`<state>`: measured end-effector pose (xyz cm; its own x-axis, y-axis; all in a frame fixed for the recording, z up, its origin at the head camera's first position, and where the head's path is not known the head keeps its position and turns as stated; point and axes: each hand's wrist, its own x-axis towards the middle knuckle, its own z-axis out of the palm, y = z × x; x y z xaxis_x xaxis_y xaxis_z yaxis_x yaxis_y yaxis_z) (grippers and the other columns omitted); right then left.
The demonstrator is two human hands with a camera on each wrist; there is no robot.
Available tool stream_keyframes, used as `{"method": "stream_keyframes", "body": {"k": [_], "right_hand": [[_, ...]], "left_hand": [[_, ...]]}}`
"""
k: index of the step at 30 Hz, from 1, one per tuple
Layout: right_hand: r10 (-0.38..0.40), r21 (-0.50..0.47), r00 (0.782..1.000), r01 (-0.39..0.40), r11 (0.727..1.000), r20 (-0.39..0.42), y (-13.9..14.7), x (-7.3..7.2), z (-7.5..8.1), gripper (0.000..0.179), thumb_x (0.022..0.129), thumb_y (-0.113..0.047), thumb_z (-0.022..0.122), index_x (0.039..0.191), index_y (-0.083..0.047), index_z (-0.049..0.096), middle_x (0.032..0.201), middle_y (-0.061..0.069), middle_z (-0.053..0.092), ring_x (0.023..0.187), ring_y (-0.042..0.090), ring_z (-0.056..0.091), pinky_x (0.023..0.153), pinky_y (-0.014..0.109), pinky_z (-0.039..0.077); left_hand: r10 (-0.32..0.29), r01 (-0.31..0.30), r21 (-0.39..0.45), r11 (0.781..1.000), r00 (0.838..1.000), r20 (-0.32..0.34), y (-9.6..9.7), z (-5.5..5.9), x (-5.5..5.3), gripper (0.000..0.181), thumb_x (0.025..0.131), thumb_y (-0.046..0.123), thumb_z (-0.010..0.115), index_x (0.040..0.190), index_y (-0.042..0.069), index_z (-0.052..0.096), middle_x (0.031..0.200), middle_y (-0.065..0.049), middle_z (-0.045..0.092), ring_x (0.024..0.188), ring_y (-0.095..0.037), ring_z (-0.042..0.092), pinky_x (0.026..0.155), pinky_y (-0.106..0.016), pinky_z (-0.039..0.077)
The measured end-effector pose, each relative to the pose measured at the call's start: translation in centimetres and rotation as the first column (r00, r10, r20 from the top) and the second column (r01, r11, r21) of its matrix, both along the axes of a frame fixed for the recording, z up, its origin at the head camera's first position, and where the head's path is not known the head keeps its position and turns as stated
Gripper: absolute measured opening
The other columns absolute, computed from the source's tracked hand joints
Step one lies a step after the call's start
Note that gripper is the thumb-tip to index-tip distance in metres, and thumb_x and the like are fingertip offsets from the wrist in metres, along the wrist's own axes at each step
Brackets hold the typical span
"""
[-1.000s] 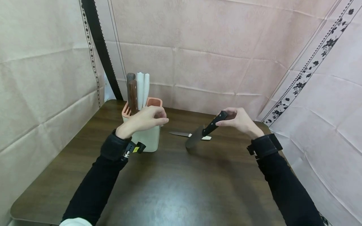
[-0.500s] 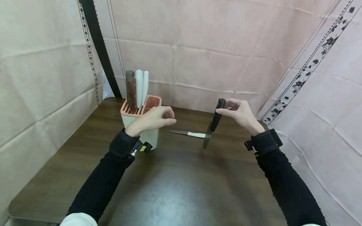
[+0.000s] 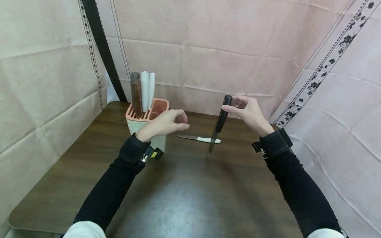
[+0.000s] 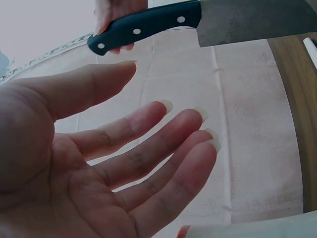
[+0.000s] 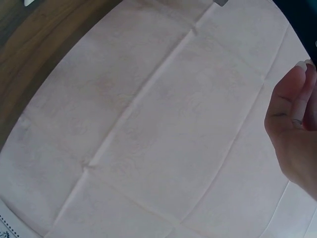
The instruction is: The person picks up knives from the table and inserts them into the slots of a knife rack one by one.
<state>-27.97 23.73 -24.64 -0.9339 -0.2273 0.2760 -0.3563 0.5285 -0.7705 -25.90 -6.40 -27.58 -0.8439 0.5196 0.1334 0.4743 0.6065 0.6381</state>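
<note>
My right hand [image 3: 249, 111] pinches a broad-bladed kitchen knife [image 3: 222, 118] near the top of its black handle. The blade points down and appears edge-on in the head view; the left wrist view shows the wide blade [image 4: 247, 22] and the riveted handle. My left hand [image 3: 166, 124] is relaxed, holding nothing, in front of the knife block [image 3: 158, 141], partly covering it. Brown and white handles stand in the block's slots, among them a white one [image 3: 151, 87]. A small paring knife [image 3: 204, 139] with a white handle lies on the table, overlapped by the held blade.
The brown tabletop [image 3: 178, 198] has rounded corners. Pale creased cloth [image 3: 208, 59] walls in the back and both sides. The block's orange top [image 3: 160, 104] has a wide compartment beside its narrow slots.
The kitchen knife has been turned from a slant to nearly upright and raised slightly by my right hand. My left hand has shifted right, uncovering more of the block's top.
</note>
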Motion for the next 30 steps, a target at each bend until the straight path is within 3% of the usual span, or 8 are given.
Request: {"method": "stream_keyframes", "body": {"k": [6, 15, 22, 30], "right_hand": [[0.019, -0.009, 1.0, -0.019, 1.0, 0.003, -0.8, 0.1, 0.4, 0.042, 0.084, -0.038, 0.074, 0.118, -0.015, 0.066, 0.106, -0.001, 0.069, 0.089, 0.014, 0.064, 0.077, 0.025, 0.053], [0.053, -0.044, 0.998, -0.054, 0.998, -0.021, -2.0, 0.0, 1.1, 0.036, 0.082, -0.035, 0.076, 0.111, -0.014, 0.069, 0.097, -0.007, 0.072, 0.084, 0.016, 0.065, 0.079, 0.029, 0.052], [0.054, -0.06, 0.998, -0.053, 0.997, 0.017, -2.9, 0.1, 1.2, 0.04, 0.081, -0.034, 0.077, 0.114, -0.013, 0.068, 0.1, -0.004, 0.073, 0.088, 0.013, 0.066, 0.082, 0.028, 0.051], [0.12, -0.152, 0.991, -0.111, 0.982, 0.052, -3.9, 0.2, 1.4, 0.04, 0.081, -0.027, 0.078, 0.113, -0.006, 0.066, 0.093, -0.003, 0.075, 0.091, 0.012, 0.071, 0.079, 0.027, 0.057]], "left_hand": [[0.017, -0.017, 0.009, 1.0, 1.0, 0.014, 0.4, 0.0, -0.4, 0.031, 0.092, 0.025, 0.065, 0.115, 0.006, 0.059, 0.112, -0.011, 0.064, 0.101, -0.025, 0.059, 0.09, -0.04, 0.051], [0.022, -0.022, -0.001, 1.0, 1.0, 0.007, 1.0, 0.0, -1.0, 0.034, 0.091, 0.027, 0.067, 0.116, 0.006, 0.058, 0.112, -0.011, 0.065, 0.102, -0.025, 0.059, 0.091, -0.04, 0.051], [0.024, -0.024, 0.0, 1.0, 1.0, 0.003, 1.6, -0.1, -1.0, 0.036, 0.09, 0.027, 0.068, 0.116, 0.005, 0.058, 0.111, -0.011, 0.065, 0.102, -0.025, 0.06, 0.09, -0.04, 0.05], [0.0, 0.0, 0.01, 1.0, 1.0, 0.003, 2.1, -0.2, -1.1, 0.037, 0.089, 0.028, 0.069, 0.116, 0.005, 0.057, 0.111, -0.012, 0.066, 0.102, -0.026, 0.061, 0.089, -0.039, 0.051]]}}
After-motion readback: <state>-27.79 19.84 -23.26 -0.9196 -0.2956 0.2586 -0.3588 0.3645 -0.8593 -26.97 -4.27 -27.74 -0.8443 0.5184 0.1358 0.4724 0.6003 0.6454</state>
